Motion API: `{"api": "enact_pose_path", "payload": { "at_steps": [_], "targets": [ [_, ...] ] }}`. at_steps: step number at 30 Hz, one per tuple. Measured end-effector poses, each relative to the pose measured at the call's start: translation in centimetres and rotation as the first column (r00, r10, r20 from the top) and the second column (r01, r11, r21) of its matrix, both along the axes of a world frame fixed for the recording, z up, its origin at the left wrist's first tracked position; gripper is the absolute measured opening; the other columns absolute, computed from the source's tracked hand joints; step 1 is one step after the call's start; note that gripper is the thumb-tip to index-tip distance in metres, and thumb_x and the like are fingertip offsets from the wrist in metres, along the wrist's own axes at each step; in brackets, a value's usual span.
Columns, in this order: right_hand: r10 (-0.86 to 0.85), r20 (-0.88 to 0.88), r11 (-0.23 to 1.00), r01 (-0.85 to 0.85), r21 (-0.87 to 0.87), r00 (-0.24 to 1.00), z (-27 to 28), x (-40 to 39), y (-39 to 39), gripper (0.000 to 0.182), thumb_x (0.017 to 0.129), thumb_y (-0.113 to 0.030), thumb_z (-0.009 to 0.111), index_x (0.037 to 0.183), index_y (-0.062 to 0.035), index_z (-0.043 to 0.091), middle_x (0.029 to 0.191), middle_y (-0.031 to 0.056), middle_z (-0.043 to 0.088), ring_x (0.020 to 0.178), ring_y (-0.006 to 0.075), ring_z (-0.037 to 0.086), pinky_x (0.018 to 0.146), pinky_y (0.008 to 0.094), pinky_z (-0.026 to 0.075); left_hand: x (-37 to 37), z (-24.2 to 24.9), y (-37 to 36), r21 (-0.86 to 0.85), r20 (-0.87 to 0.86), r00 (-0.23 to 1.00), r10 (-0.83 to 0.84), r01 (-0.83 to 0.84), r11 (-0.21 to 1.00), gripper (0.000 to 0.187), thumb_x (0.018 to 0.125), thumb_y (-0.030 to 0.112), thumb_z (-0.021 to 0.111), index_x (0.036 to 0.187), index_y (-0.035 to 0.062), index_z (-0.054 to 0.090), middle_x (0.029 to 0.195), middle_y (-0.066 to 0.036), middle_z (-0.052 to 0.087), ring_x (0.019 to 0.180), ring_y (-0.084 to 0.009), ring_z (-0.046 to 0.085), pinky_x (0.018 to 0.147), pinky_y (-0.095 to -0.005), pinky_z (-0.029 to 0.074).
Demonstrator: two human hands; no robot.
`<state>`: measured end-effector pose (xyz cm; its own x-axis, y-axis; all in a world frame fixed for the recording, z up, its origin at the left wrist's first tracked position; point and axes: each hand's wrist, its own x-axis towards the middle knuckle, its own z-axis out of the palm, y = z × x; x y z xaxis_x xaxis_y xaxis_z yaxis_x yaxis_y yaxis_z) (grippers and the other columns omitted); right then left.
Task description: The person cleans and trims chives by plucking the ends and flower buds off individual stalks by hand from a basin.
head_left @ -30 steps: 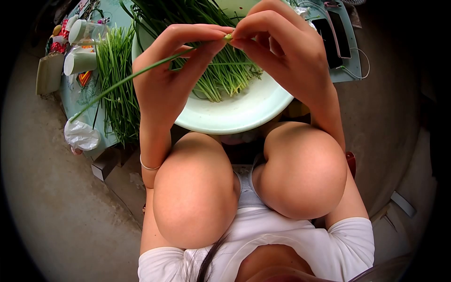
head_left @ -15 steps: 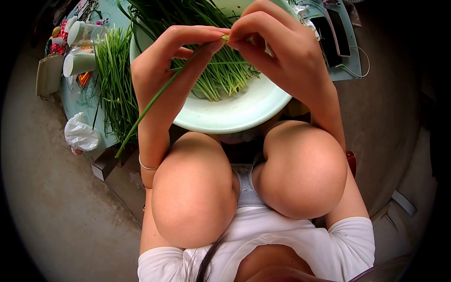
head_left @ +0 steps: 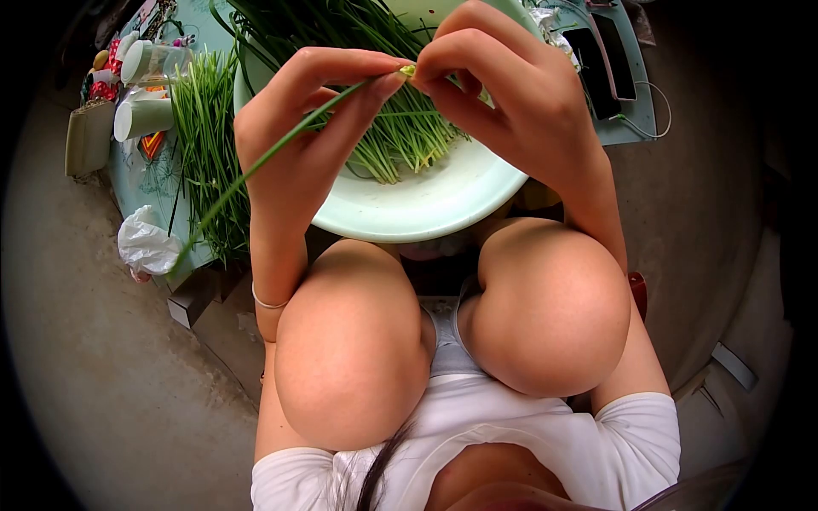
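Above a pale green basin (head_left: 409,217), my left hand (head_left: 294,140) pinches a single garlic chive (head_left: 247,175) near its pale end. Its long green blade slants down to the left across my wrist. My right hand (head_left: 515,98) is closed too, thumb and fingertips at the chive's pale tip, touching my left fingertips. Below both hands, a heap of garlic chives (head_left: 400,140) lies in the basin with the pale cut ends facing me. More long chives form a bundle (head_left: 209,162) on the table left of my left hand.
On the table's left side are two clear plastic cups (head_left: 145,115), a beige box (head_left: 89,138) and a crumpled white bag (head_left: 147,241). At right, phones (head_left: 612,55) lie near the table edge with a white cable. My knees (head_left: 354,341) are raised just below the basin.
The chive's free end has swung up and outward to the left, now blurred. Both hands stay nearly in place, fingertips still together at the pale end.
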<state>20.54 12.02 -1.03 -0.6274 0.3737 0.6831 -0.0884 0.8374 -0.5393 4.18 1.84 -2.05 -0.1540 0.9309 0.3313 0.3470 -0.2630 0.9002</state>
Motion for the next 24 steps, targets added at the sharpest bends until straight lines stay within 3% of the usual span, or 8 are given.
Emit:
{"api": "enact_pose_path", "payload": {
  "at_steps": [5,7,24],
  "targets": [
    [-0.012,-0.054,1.0,0.013,0.029,0.998,1.0,0.0,-0.1,0.017,0.07,0.006,0.067,0.081,-0.0016,0.057,0.072,0.0087,0.054,0.057,0.0231,0.057,0.049,0.0302,0.046,-0.3,-0.4,0.0,-0.013,0.068,0.997,-0.023,0.024,1.0,0.011,0.086,-0.001,0.061,0.097,-0.0051,0.059,0.094,-0.013,0.066,0.079,-0.014,0.065,0.059,-0.0202,0.048],
    [-0.016,-0.023,0.998,0.018,0.067,1.0,0.9,0.1,0.0,0.017,0.07,0.006,0.067,0.081,-0.0015,0.057,0.072,0.0087,0.054,0.057,0.0228,0.057,0.049,0.0301,0.046,-0.1,-0.3,0.1,-0.033,0.209,0.978,0.004,0.003,0.999,0.011,0.083,0.001,0.066,0.093,-0.0024,0.063,0.086,-0.007,0.066,0.078,-0.0097,0.063,0.062,-0.0207,0.051],
    [0.036,-0.105,0.998,-0.041,-0.05,0.994,0.5,0.3,0.1,0.018,0.069,0.007,0.067,0.08,-0.0014,0.056,0.077,0.0096,0.056,0.06,0.0207,0.058,0.051,0.0275,0.047,0.1,-0.3,0.3,-0.032,0.269,0.963,-0.03,0.04,0.999,0.011,0.085,0.002,0.064,0.095,-0.0016,0.06,0.095,-0.011,0.067,0.081,-0.0111,0.064,0.061,-0.0192,0.051]
  ]
}}
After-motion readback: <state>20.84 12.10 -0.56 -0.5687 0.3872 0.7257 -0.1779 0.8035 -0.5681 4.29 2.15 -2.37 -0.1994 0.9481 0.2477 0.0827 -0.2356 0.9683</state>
